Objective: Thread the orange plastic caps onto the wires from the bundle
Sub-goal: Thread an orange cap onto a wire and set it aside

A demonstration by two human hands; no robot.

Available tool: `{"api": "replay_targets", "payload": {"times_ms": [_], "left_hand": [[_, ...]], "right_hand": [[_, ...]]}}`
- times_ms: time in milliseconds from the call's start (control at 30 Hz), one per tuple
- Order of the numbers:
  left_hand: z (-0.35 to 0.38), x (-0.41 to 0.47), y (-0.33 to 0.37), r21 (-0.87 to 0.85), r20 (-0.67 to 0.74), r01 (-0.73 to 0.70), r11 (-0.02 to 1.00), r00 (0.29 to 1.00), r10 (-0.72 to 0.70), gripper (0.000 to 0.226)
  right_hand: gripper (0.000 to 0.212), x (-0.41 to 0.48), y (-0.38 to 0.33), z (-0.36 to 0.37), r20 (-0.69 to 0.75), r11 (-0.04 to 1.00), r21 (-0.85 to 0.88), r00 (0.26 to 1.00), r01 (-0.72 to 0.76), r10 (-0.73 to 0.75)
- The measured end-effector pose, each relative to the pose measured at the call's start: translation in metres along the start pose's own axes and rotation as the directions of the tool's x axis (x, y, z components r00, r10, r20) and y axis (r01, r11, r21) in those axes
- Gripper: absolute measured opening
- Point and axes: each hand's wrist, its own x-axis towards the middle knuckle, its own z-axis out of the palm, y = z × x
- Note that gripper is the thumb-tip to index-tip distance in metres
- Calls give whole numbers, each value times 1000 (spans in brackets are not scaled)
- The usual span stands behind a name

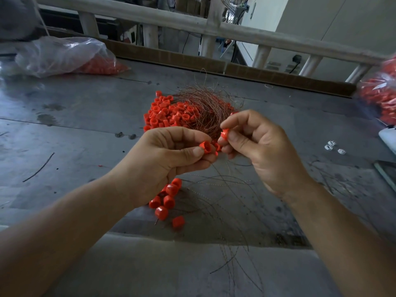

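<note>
Orange caps (167,116) lie heaped on the bench (75,125) at 12 o'clock, under the wire bundle (203,106). My left hand (162,159) pinches one cap (205,146), my right hand (263,151) a second cap (225,133). I fear a thin wire missing the bore, or snagging loose strands (225,189) at 6 o'clock.

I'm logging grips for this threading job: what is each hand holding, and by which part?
The left hand pinches a small orange plastic cap by its side wall, between thumb and fingertips. The right hand pinches a second orange cap likewise.
</note>
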Motion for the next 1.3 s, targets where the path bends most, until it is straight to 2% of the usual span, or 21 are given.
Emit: {"api": "replay_targets", "payload": {"times_ms": [67, 133, 300, 467, 567, 1000, 1300], "left_hand": [[0, 0, 0, 3, 2, -2, 1000, 1000, 2, 20], [0, 0, 0, 7, 0, -3, 1000, 1000, 3, 20], [2, -1, 0, 46, -33, -30, 998, 999, 32, 19], [3, -1, -1, 80, -84, -74, 994, 993, 80, 22], [3, -1, -2, 118, -98, -90, 989, 990, 102, 23], [7, -2, -5, 279, -77, -146, 949, 982, 174, 22], [7, -3, -3, 347, -45, -159, 924, 982, 186, 21]], "right_hand": [[21, 0, 0, 1, 5, 1000, 27, 1000, -12, 12], [7, 0, 1, 1, 7, 999, 36, 999, -32, 32], [17, -1, 2, 5, -9, 999, -53, 1000, 9, -9], [16, -2, 4, 12, -23, 987, -129, 995, 98, -102], [19, -4, 6, 15, -47, 988, -120, 994, 96, -102], [30, -8, 4, 16, -73, 914, -366, 974, 173, -214], [27, -10, 1, 14, -64, 901, -402, 976, 164, -206]]}}
